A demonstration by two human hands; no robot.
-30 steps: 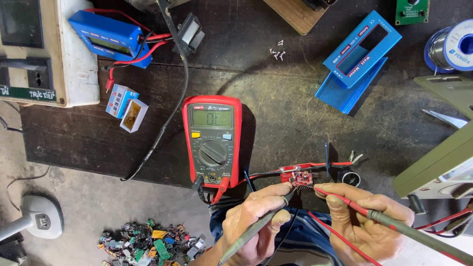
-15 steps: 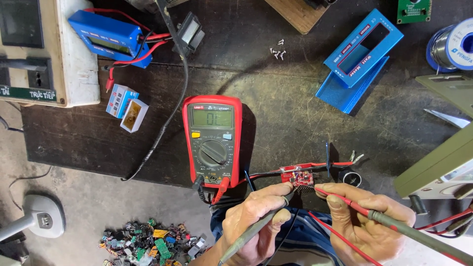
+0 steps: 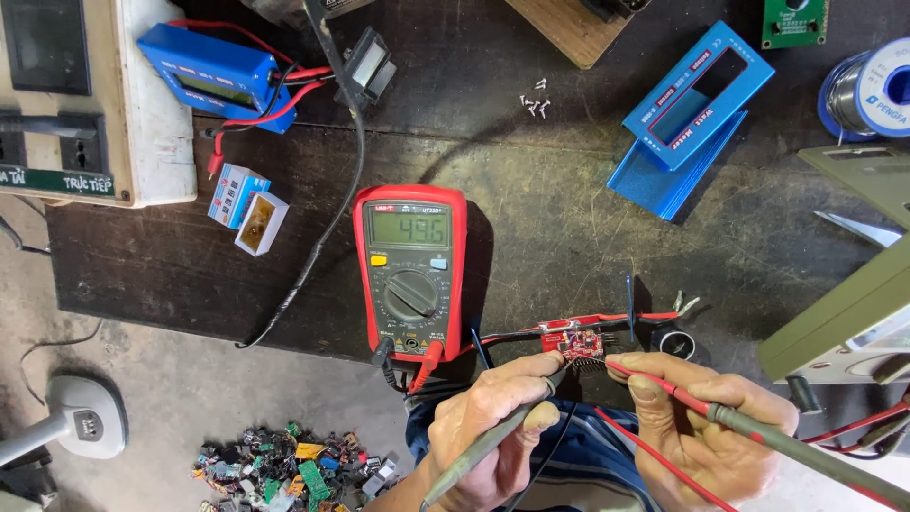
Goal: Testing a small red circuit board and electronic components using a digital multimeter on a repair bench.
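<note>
Left hand (image 3: pixel 493 427) pinches a grey probe (image 3: pixel 488 444), right hand (image 3: pixel 706 431) a red probe (image 3: pixel 664 384), tips on a small red board (image 3: pixel 573 342); the glossy red multimeter (image 3: pixel 409 270) lies at ten o'clock.

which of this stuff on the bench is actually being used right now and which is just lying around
In use:
left hand holding the dark probe
right hand holding the red probe
small red circuit board, both probe tips on it
red meter, leads plugged in

Lying about:
blue case
small screws
solder spool
two small boxes
pile of scrap parts on the floor
</note>
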